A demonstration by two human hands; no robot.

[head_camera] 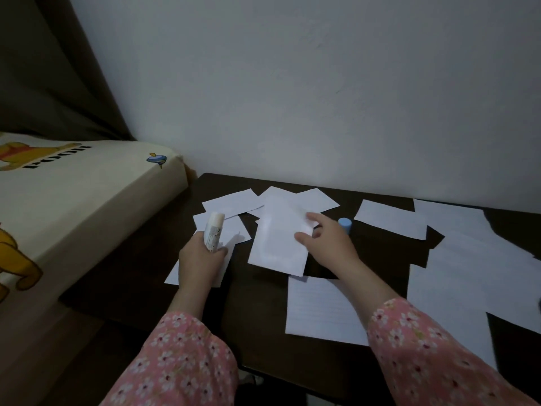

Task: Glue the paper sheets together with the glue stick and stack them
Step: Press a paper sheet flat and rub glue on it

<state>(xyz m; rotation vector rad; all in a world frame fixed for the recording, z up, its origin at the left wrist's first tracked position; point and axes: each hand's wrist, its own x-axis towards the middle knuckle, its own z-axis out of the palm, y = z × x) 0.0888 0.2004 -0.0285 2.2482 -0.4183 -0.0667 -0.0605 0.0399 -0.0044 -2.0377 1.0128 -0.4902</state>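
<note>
My left hand (200,259) grips an uncapped white glue stick (213,231), tip pointing up and away, over small white sheets at the table's left. My right hand (325,241) pinches the right edge of a white paper sheet (279,238) lying in the middle of the dark table (263,303). That sheet shows a faint shiny band along its left and lower edges. The blue glue cap (345,223) stands just beyond my right hand. Several more white sheets lie scattered around, some overlapping behind the held one (313,197).
A lined sheet (322,309) lies near the front edge under my right forearm. Larger sheets (468,259) cover the table's right side. A cream mattress with cartoon print (73,194) borders the table on the left. A grey wall runs behind.
</note>
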